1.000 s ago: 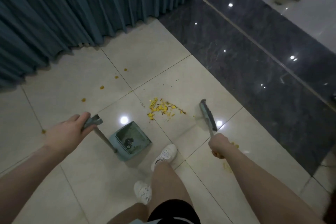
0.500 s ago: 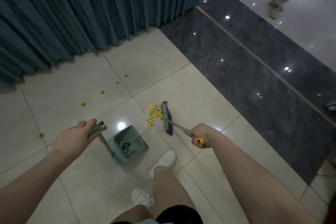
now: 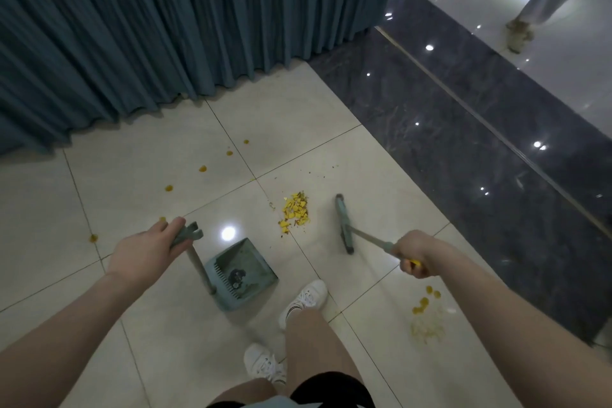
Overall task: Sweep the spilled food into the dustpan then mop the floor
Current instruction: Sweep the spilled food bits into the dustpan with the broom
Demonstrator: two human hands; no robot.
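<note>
Nearest the viewer, two white shoes (image 3: 303, 296) stand on pale tiles, and a smeared yellow patch (image 3: 427, 321) lies just on the near side of the right hand (image 3: 412, 253). That hand is clenched round the handle of a short broom (image 3: 344, 225), whose head rests on the floor just beyond it. The left hand (image 3: 145, 248) holds the top of the upright dustpan handle (image 3: 198, 265), fingers laid loosely round it. The teal dustpan (image 3: 241, 270) sits on the floor just inward of this hand. The spilled food (image 3: 294, 212), a small yellow heap, lies between the two hands and slightly beyond them, near the pan's open edge but apart from it. The sweep will likely go best as a short, low stroke toward the pan, with its lip pressed flat so crumbs cannot slip underneath. Scattered orange drops (image 3: 169, 188) lie beyond the left hand. A blue-green curtain (image 3: 165, 26) hangs farthest away.
</note>
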